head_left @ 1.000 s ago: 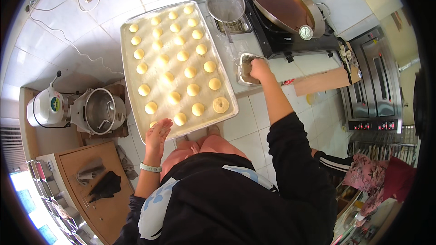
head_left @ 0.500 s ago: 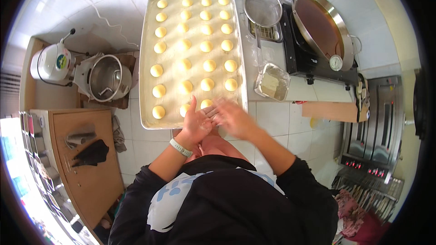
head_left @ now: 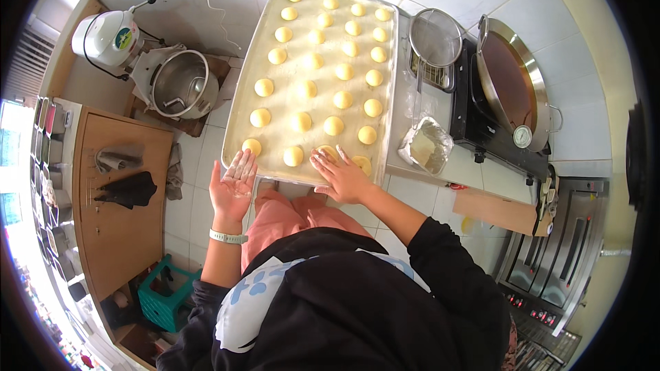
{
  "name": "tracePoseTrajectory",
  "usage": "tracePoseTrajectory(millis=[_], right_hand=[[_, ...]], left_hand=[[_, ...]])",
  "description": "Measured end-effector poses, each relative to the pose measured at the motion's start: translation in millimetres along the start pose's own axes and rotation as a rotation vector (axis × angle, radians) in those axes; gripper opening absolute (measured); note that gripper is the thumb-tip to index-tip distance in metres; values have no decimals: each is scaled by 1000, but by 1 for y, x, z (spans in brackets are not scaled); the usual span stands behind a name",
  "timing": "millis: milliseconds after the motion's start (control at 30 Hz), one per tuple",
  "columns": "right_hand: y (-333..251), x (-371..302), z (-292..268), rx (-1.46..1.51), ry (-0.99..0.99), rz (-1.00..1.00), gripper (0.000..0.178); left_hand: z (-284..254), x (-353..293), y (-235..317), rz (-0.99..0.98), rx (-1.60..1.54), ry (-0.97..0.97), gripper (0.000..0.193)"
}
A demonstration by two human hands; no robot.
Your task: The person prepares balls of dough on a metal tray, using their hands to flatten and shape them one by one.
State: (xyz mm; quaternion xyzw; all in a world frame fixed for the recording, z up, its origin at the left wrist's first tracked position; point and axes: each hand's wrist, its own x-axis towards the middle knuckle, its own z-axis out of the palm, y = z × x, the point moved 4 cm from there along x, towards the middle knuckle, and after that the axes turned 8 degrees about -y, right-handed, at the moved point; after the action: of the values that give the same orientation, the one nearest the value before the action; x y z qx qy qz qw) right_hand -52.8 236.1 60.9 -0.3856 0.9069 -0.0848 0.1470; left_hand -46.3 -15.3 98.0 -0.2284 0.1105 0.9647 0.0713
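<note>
Rounded pale-yellow dough balls (head_left: 300, 121) are set out in rough rows on a large lined tray (head_left: 382, 106). Left hand (head_left: 234, 182) held open at the tray's near left corner, palm up, fingers extended; nothing gripped; white powder seen on palm and fingers. One dough ball shows just past the fingertips; whether it is touched cannot be told.

Right hand (head_left: 344, 177) laid palm down over the tray's near edge, toward the right, fingers spread and nearly straight; nothing grasped. A dough piece (head_left: 326, 151) is partly covered by the fingers; how hard it is pressed, if at all, cannot be told. A flatter piece (head_left: 362, 164) is seen at the near right corner. A powder tub (head_left: 426, 145) is placed to the right, on the tabletop (head_left: 440, 105).

Handling, as judged: dough light, soft, easily dented, probably tacky on bare skin, less so where powdered. Best met from above, with flat fingers centred on the piece; a pinch at the sides would likely leave marks. If lifted, support from beneath is advised.
</note>
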Motion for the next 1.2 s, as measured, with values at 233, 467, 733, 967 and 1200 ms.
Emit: tracePoseTrajectory(millis=[233,467,733,967,1200], right_hand=[[6,7,-3,-41,-26,42,73],[-1,0,-1,-36,-43,13,73],[13,-1,-9,133,145,52,55],[21,-11,-27,122,271,173,27],[13,-6,-21,4,145,258,29]], left_hand=[[-26,-15,5,27,-52,50,52],[-20,-9,4,24,-11,52,46],[-16,-1,0,-17,36,59,43],[-18,6,-2,-31,59,38,42],[-12,7,-6,-72,99,48,41]])
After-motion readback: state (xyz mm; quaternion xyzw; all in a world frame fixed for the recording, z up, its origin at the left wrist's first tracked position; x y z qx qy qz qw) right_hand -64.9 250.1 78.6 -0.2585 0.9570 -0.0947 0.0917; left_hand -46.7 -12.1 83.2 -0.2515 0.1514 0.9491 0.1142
